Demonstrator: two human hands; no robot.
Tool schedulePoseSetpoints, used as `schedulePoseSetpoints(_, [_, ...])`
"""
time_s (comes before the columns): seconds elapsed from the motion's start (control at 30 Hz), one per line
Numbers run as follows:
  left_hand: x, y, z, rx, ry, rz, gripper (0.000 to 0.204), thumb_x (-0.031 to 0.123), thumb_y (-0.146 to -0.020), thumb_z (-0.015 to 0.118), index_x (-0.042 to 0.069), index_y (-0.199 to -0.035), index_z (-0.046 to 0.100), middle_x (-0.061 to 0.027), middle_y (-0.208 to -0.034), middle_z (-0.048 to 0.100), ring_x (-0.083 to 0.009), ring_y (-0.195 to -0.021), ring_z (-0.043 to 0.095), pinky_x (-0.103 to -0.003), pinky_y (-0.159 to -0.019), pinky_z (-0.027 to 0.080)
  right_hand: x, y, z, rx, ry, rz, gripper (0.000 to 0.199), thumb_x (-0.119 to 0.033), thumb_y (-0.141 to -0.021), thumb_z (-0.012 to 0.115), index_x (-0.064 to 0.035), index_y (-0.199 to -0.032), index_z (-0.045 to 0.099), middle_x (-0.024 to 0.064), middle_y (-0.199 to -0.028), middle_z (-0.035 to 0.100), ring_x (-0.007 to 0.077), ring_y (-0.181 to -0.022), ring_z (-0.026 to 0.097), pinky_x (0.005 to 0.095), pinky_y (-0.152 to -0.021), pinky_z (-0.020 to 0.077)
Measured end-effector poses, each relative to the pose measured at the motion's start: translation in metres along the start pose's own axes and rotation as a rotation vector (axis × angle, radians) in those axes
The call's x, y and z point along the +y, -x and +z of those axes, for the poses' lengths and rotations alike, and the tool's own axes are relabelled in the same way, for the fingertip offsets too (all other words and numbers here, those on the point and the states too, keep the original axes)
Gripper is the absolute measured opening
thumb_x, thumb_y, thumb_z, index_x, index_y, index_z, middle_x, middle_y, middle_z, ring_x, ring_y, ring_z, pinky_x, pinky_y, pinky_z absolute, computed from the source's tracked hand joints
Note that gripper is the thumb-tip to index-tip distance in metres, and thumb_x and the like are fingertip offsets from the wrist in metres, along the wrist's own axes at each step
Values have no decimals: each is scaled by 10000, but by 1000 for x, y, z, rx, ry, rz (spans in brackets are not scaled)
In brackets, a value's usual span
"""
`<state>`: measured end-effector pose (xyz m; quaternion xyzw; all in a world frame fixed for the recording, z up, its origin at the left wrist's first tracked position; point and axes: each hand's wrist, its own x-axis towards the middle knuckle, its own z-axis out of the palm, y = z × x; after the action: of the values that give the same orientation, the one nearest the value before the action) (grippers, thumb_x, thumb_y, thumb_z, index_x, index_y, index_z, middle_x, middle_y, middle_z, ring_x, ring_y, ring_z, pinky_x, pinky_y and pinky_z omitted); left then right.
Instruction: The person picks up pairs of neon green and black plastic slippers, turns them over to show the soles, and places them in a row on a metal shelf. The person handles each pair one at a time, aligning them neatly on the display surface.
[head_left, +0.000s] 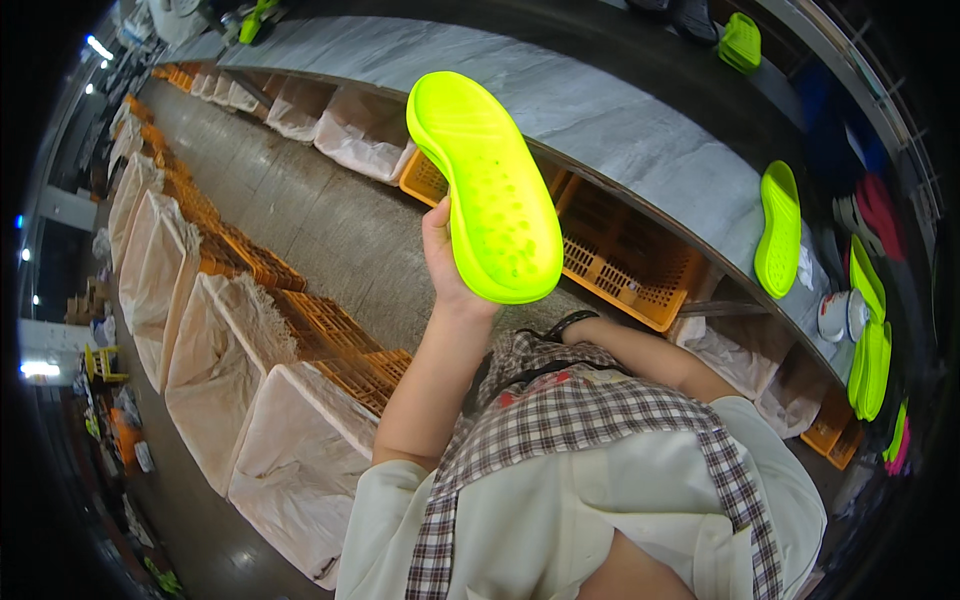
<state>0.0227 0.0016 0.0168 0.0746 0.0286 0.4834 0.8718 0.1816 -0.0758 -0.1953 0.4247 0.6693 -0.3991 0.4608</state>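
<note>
- The left grip (450, 265) is closing on the left edge of a neon yellow-green shoe sole (500, 200); the thumb is showing at that edge, while the other fingers are hiding behind.
- The sole is standing raised in front of the body, its dimpled inner face turning toward the wearer. For a good hold, keeping the thumb at the edge is leaving that face open to view; pinching gently is probably sparing the rim from bending.
- The right forearm (655, 360) is lying across the waist, its hand hiding beyond a dark dotted band, so I cannot tell that grip's state.
- A checked apron (590, 420) is covering the torso below.
- Crates with pale liners (290, 450) are crowding the left forearm's side, limiting a leftward swing.
- An orange crate (620, 303) is sitting beneath the grey counter (620, 130), whose edge is standing in the way of a low forward reach.
- Rightward, another sole (778, 235), a white container (840, 316) and stacked soles (870, 370) are taking up room.
- Farther off, a yellow-green piece (740, 42) is resting on a dark strip (600, 45).
</note>
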Motion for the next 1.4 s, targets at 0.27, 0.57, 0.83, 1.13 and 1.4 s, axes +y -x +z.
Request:
schedulePoseSetpoints(0.27, [16, 8, 4, 11, -32, 95, 464, 338, -890, 418, 159, -1317, 434, -90, -1249, 556, -293, -1086, 586, -510, -928, 474, -6, 15, -3, 377, -293, -141, 296, -150, -969, 361, 39, -1026, 582, 166, -954, 596, 299, -820, 561, 437, -733, 453])
schedulePoseSetpoints(0.57, [21, 3, 6, 10, -126, 159, 516, 316, -864, 451, 167, -1353, 376, -89, -1271, 529, -290, -1116, 567, -532, -925, 474, -23, 64, -36, 523, -12, -159, 183, -5, -808, 560, 4, -956, 666, 168, -991, 648, 325, -890, 645, 418, -726, 542])
schedulePoseSetpoints(0.83, [33, -1, -3, 45, -150, 241, 547, 290, -839, 433, 121, -1357, 378, -107, -1277, 529, -269, -1124, 568, -428, -941, 485, 5, 179, -59, 787, -96, -26, 184, -125, -821, 595, -40, -970, 662, 120, -870, 667, 276, -801, 650, 392, -661, 513])
schedulePoseSetpoints(1.13, [27, -5, -9, -127, -183, 162, 742, 403, -783, 531, -5, -1376, 352, -237, -1345, 445, -332, -1086, 577, -440, -904, 496, 5, 268, -76, 1287, -1369, -1044, 569, -491, -988, 285, -63, -653, 454, 50, -565, 450, 141, -518, 410, 272, -520, 355])
schedulePoseSetpoints(1.4, [38, -3, -8, -257, -196, 178, 660, 312, -780, 498, 21, -1360, 380, -170, -1292, 522, -321, -1133, 562, -444, -933, 488, -29, 292, -92, 1044, -684, -713, 236, -234, -895, 605, -22, -996, 581, 74, -731, 569, 191, -668, 575, 309, -624, 454])
